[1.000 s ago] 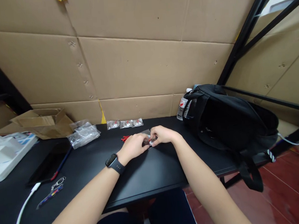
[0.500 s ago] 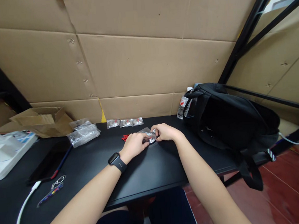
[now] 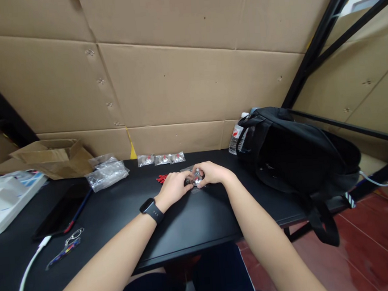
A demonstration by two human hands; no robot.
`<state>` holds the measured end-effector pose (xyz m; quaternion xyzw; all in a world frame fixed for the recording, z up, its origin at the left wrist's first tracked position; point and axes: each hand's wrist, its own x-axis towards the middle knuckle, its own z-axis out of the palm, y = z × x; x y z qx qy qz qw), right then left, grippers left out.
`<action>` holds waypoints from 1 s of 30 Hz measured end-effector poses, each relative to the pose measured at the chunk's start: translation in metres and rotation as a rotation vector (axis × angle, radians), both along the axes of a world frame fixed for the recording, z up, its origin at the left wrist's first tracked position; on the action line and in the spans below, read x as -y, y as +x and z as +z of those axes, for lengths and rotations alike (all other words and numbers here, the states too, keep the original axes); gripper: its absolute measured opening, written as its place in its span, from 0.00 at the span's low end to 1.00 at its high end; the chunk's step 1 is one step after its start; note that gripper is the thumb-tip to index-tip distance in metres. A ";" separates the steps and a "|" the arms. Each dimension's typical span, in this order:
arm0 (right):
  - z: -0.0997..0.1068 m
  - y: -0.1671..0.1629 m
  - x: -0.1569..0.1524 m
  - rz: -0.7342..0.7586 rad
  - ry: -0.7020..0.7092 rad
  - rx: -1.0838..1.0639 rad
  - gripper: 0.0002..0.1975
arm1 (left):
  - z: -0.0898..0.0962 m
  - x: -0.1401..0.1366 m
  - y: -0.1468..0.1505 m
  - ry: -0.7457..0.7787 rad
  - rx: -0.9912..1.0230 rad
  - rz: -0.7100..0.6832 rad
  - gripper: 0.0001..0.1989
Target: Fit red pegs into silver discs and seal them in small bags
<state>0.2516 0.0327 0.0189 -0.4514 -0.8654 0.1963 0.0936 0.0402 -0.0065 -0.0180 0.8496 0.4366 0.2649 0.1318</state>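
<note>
My left hand [image 3: 176,185] and my right hand [image 3: 211,173] meet over a round, shiny silver thing in a clear plastic bag [image 3: 195,178] on the black table. Fingers of both hands are curled onto it from either side, thumbs toward me. A bit of red shows on the silver piece; its exact kind is too small to make out. Just left of my left fingers lies a small heap of red cords [image 3: 162,179]. Behind the hands, several similar bagged silver pieces [image 3: 163,159] lie in a row by the cardboard.
On the left are a pile of clear plastic bags [image 3: 108,172], an open cardboard box [image 3: 55,158], a phone [image 3: 63,212], a keychain [image 3: 66,249] and a white power strip [image 3: 10,198]. A black backpack [image 3: 302,150] and water bottle [image 3: 235,138] stand right.
The fingers of my right hand have shifted slightly left and closed further over the bagged silver piece. My left hand stays nearly in place.
</note>
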 end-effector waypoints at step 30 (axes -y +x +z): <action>-0.007 0.005 -0.013 0.047 0.210 -0.144 0.19 | 0.015 0.002 -0.012 0.108 -0.160 0.133 0.18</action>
